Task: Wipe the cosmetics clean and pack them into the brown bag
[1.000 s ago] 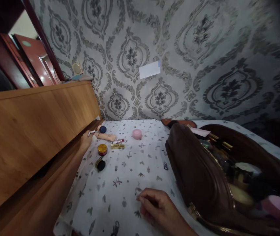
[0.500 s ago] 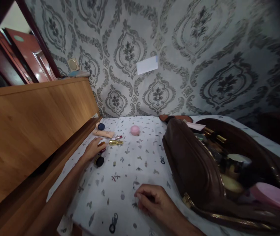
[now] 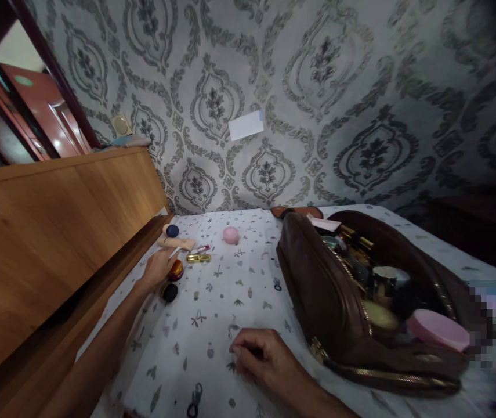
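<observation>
My left hand (image 3: 157,268) reaches to the far left of the patterned sheet, fingers stretched out beside a small red and orange jar (image 3: 177,269). A black-lidded jar (image 3: 169,292) lies on the near side of it. Beyond the fingers are a peach tube (image 3: 180,243), a gold lipstick tube (image 3: 198,258), a small pinkish-red tube (image 3: 201,249) and a dark-blue-capped bottle (image 3: 172,230). My right hand (image 3: 263,354) rests over the sheet in the near middle, its fingers curled in against the thumb and nothing showing in them.
On the right, a brown zippered bag (image 3: 312,290) lies open with several cosmetics inside, including a pink container (image 3: 438,328). A round pink item (image 3: 231,235) sits on the sheet's far part. A wooden board (image 3: 69,220) borders the left; a patterned wall (image 3: 274,87) stands behind.
My left hand's fingers have come off the red and orange jar and stretch out beside it. My right hand keeps its curled pose. The view has shifted slightly.
</observation>
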`<state>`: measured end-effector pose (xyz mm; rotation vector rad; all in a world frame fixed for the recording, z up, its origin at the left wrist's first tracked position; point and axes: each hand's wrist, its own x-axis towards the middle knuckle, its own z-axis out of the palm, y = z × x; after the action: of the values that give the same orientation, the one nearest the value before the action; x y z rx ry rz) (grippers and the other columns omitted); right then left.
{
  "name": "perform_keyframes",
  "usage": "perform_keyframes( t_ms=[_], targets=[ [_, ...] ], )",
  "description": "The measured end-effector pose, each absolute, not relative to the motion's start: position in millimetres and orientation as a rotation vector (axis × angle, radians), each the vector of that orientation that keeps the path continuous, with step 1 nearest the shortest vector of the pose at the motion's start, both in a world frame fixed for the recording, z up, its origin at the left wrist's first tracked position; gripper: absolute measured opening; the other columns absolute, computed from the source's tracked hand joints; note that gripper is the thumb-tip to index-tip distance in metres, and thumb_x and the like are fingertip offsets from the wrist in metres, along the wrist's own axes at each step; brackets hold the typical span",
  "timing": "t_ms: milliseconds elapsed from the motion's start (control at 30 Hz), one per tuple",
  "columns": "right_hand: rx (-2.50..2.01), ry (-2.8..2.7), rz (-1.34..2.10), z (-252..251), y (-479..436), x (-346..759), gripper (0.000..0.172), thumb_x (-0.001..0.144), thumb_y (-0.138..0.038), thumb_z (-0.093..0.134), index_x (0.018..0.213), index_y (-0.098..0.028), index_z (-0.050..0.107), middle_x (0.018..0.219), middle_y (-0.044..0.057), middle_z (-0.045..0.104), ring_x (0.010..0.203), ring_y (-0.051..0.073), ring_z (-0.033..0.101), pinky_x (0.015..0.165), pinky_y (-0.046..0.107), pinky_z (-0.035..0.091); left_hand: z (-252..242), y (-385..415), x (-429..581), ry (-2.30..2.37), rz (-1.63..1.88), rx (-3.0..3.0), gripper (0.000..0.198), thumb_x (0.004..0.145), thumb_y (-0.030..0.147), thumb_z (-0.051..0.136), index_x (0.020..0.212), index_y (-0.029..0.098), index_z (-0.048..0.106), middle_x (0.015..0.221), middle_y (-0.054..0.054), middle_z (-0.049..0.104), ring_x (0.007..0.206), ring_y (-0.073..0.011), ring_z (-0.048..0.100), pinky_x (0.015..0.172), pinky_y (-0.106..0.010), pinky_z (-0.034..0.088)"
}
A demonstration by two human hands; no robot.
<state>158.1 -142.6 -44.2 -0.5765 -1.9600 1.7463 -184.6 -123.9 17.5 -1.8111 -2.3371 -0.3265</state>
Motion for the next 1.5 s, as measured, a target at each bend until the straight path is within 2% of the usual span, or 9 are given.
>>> perform_keyframes(
  t_ms=[367,633,733,800,933,1000,1167,1367,1500],
  targets=[
    [-0.658,-1.872,1.795,-48.3,-146.4,156.6,0.012,0.075,-0.013,0.055,0.065,-0.016,0.062,0.055,-0.004,0.056,0.051,0.008,0.050,0.051,0.018,0.037,14.7,-42.1,-127.0,-2.257,0.009,-1.948,0.026,0.094,0.031,0.050,0.111,0.018,0.065,0.113,-0.014,0.067,0.107,-0.0266,0.065,0.093,-0.035,0.045],
    [-0.678,-1.749,1.878,-50.5,-143.9,158.0,0.010,0.073,-0.009,0.058,0.065,-0.014,0.062,0.058,-0.005,0.058,0.050,0.006,0.051,0.050,0.017,0.035,12.8,-22.2,-130.6,-2.278,0.092,-1.992,0.039,0.087,0.025,0.048,0.122,0.015,0.061,0.120,-0.015,0.069,0.112,-0.0297,0.065,0.091,-0.037,0.048],
    [-0.680,-1.628,1.965,-53.6,-142.1,155.9,0.008,0.076,-0.017,0.062,0.069,-0.014,0.062,0.056,-0.005,0.057,0.047,0.006,0.051,0.048,0.017,0.038,19.2,-26.2,-123.3,-2.229,0.029,-1.991,0.044,0.091,0.029,0.038,0.130,0.018,0.055,0.121,-0.013,0.068,0.111,-0.0280,0.064,0.090,-0.037,0.049],
    [-0.642,-1.525,2.030,-55.5,-139.8,154.1,0.021,0.076,-0.034,0.069,0.080,-0.014,0.063,0.059,-0.005,0.057,0.045,0.006,0.051,0.044,0.017,0.039,23.9,-35.5,-109.3,-2.162,-0.194,-2.030,0.046,0.092,0.033,0.033,0.131,0.018,0.054,0.120,-0.012,0.068,0.110,-0.0272,0.064,0.091,-0.037,0.048],
    [-0.557,-1.244,2.008,-58.1,-134.4,153.5,0.073,0.064,-0.066,0.076,0.116,-0.018,0.057,0.099,0.004,0.059,0.059,0.010,0.063,0.044,0.020,0.044,31.3,-76.0,-56.1,-2.058,-0.915,-2.218,0.044,0.089,0.051,0.041,0.112,0.019,0.060,0.097,-0.007,0.071,0.090,-0.0246,0.066,0.081,-0.033,0.052],
    [-0.573,-1.121,1.980,-57.6,-132.9,155.2,0.083,0.061,-0.070,0.077,0.125,-0.023,0.052,0.117,0.008,0.054,0.073,0.015,0.069,0.049,0.023,0.049,30.7,-102.5,-24.3,-2.108,-1.092,-2.310,0.040,0.090,0.051,0.044,0.111,0.021,0.060,0.090,-0.003,0.071,0.084,-0.0221,0.066,0.075,-0.030,0.053],
    [-0.451,-1.049,2.018,-53.7,-131.1,158.4,0.080,0.060,-0.073,0.076,0.118,-0.023,0.052,0.115,0.006,0.058,0.071,0.013,0.067,0.055,0.026,0.049,12.2,-144.3,22.6,-2.216,-1.142,-2.363,0.039,0.090,0.051,0.046,0.110,0.021,0.061,0.081,-0.002,0.071,0.073,-0.0214,0.068,0.068,-0.030,0.053],
    [-0.581,-1.127,2.012,-53.9,-128.3,154.4,0.068,0.057,-0.061,0.082,0.100,-0.022,0.046,0.101,0.000,0.058,0.043,0.004,0.056,0.041,0.021,0.037,2.0,-135.8,21.3,-2.034,-1.189,-2.177,0.029,0.084,0.047,0.049,0.069,0.023,0.055,0.060,0.001,0.061,0.056,-0.0180,0.057,0.056,-0.027,0.045],
    [-0.648,-1.214,2.030,-44.8,-131.0,160.7,0.054,0.064,-0.052,0.079,0.096,-0.022,0.048,0.088,-0.005,0.061,0.037,0.002,0.049,0.037,0.018,0.032,7.4,-130.1,15.3,-2.124,-1.350,-2.158,0.031,0.079,0.048,0.051,0.061,0.022,0.051,0.053,0.002,0.053,0.052,-0.0162,0.051,0.053,-0.026,0.043]
  ],
)
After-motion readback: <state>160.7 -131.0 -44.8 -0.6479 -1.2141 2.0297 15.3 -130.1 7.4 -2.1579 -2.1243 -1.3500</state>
